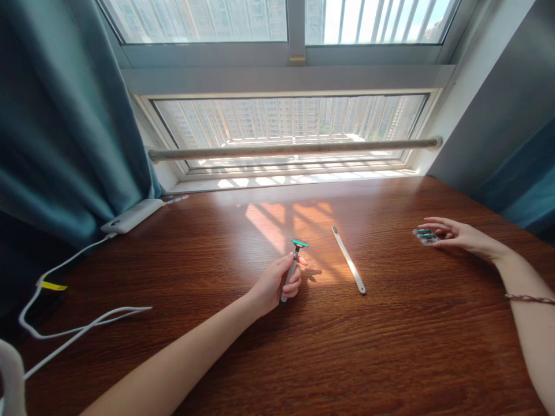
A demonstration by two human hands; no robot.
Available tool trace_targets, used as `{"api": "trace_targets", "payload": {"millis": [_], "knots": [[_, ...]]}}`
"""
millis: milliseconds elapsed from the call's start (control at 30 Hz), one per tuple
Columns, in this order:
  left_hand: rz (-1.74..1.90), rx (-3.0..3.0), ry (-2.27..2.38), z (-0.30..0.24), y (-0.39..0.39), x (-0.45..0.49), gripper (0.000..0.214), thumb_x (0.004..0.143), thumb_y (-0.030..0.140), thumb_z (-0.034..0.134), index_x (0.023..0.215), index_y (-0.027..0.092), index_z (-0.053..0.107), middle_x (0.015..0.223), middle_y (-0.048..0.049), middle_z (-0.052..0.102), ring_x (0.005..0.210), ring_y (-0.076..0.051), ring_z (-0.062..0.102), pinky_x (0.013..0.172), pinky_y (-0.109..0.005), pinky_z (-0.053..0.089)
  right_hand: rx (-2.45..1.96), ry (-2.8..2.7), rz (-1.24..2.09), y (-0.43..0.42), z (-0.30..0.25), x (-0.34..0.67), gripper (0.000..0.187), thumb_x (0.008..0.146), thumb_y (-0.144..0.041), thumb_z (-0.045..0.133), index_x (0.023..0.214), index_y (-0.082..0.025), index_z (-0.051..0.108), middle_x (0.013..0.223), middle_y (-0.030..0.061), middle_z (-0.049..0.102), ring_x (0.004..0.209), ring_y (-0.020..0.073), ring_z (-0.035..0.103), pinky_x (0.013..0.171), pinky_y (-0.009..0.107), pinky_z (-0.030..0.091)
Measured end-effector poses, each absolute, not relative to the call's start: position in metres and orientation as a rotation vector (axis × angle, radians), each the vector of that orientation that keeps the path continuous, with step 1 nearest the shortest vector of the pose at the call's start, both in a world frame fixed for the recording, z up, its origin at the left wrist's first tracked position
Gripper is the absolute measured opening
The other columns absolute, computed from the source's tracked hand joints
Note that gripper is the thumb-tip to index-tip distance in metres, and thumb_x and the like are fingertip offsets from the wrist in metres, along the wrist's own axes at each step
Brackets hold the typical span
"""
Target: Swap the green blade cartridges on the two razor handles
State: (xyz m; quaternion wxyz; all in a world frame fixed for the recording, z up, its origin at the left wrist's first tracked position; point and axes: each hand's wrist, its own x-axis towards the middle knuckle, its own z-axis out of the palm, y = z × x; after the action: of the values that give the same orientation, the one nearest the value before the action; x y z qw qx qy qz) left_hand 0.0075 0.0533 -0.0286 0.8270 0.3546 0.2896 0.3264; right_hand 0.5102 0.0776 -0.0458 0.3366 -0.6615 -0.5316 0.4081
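My left hand (277,283) is closed round the handle of a razor (296,254) with a green head, holding it upright near the middle of the wooden table (303,358). A white toothbrush (348,259) lies flat just right of the razor, apart from both hands. At the right, my right hand (455,234) rests on the table with its fingers stretched over a small clear cartridge pack (425,236) with green inserts, its fingertips touching the pack.
A white power bank (132,215) with white cables (82,329) lies at the left, beside a teal curtain (65,133). A window with a rail (295,150) runs along the table's far edge. A grey wall (498,110) stands at the right.
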Motion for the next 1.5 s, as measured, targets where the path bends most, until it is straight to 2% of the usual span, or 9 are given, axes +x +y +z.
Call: {"api": "trace_targets", "payload": {"millis": [200,367,467,533,667,733,833,1167,1500], "knots": [[0.693,0.760,0.611,-0.030,0.054,0.006,0.028,0.087,0.040,0.038,0.088,0.015,0.051,0.051,0.0064,0.035,0.035,-0.002,0.021,0.035,-0.016,0.012,-1.705,-1.323,1.102,0.077,-0.043,0.505,0.075,0.055,0.002,0.070,0.121,-0.027,0.048,0.121,0.0127,0.055,0.102,0.0168,0.054,0.081,0.026,0.041],[0.689,0.779,0.619,-0.033,0.055,0.006,0.027,0.087,0.040,0.039,0.090,0.016,0.051,0.051,0.0066,0.035,0.035,-0.002,0.021,0.034,-0.016,0.012,-1.723,-1.268,1.082,0.072,-0.035,0.499,0.077,0.055,0.006,0.068,0.122,-0.026,0.048,0.121,0.0158,0.054,0.100,0.0165,0.054,0.076,0.026,0.040],[0.695,0.779,0.622,-0.033,0.055,0.007,0.027,0.087,0.040,0.038,0.090,0.016,0.051,0.051,0.0065,0.035,0.035,-0.002,0.020,0.034,-0.016,0.012,-1.733,-1.319,0.901,0.073,-0.023,0.488,0.075,0.053,0.005,0.069,0.120,-0.023,0.051,0.118,0.0175,0.055,0.094,0.0167,0.055,0.073,0.027,0.039],[0.696,0.782,0.623,-0.034,0.055,0.007,0.027,0.087,0.040,0.038,0.089,0.016,0.051,0.051,0.0063,0.036,0.035,-0.002,0.021,0.034,-0.016,0.012,-1.703,-1.368,0.660,0.078,-0.015,0.468,0.061,0.055,-0.001,0.071,0.112,-0.018,0.057,0.110,0.0177,0.060,0.087,0.0166,0.055,0.070,0.028,0.040],[0.691,0.787,0.618,-0.034,0.056,0.007,0.027,0.087,0.040,0.039,0.089,0.016,0.051,0.051,0.0065,0.035,0.035,-0.002,0.020,0.034,-0.017,0.012,-1.644,-1.385,0.477,0.080,-0.010,0.385,0.023,0.071,-0.033,0.063,0.086,-0.015,0.061,0.079,0.0062,0.064,0.068,0.0126,0.054,0.062,0.025,0.040],[0.689,0.789,0.620,-0.035,0.056,0.007,0.027,0.087,0.040,0.039,0.089,0.016,0.051,0.051,0.0066,0.035,0.035,-0.002,0.020,0.034,-0.017,0.012,-1.640,-1.592,0.491,0.071,-0.015,0.333,0.024,0.075,-0.041,0.056,0.073,-0.017,0.058,0.061,0.0001,0.058,0.055,0.0113,0.050,0.055,0.024,0.037],[0.687,0.793,0.616,-0.036,0.057,0.007,0.027,0.087,0.040,0.039,0.089,0.016,0.051,0.051,0.0068,0.034,0.035,-0.002,0.020,0.034,-0.017,0.012,-1.632,-1.928,0.455,0.049,-0.025,0.271,0.026,0.076,-0.041,0.053,0.063,-0.019,0.053,0.054,-0.0027,0.054,0.051,0.0108,0.048,0.052,0.023,0.034],[0.677,0.823,0.615,-0.037,0.056,0.006,0.026,0.086,0.039,0.040,0.090,0.016,0.051,0.051,0.0066,0.037,0.034,-0.002,0.023,0.034,-0.015,0.013,-1.896,-1.981,0.165,0.035,-0.034,0.248,0.015,0.071,-0.022,0.050,0.057,-0.019,0.044,0.057,0.0003,0.055,0.054,0.0123,0.050,0.053,0.022,0.031],[0.700,0.837,0.620,-0.039,0.056,0.007,0.027,0.084,0.041,0.045,0.089,0.015,0.051,0.051,0.0068,0.037,0.034,-0.001,0.024,0.034,-0.015,0.014,-2.020,-1.880,-0.045,0.053,-0.026,0.297,0.013,0.075,-0.021,0.047,0.064,-0.018,0.053,0.071,0.0059,0.061,0.068,0.0170,0.055,0.063,0.025,0.035]]}}
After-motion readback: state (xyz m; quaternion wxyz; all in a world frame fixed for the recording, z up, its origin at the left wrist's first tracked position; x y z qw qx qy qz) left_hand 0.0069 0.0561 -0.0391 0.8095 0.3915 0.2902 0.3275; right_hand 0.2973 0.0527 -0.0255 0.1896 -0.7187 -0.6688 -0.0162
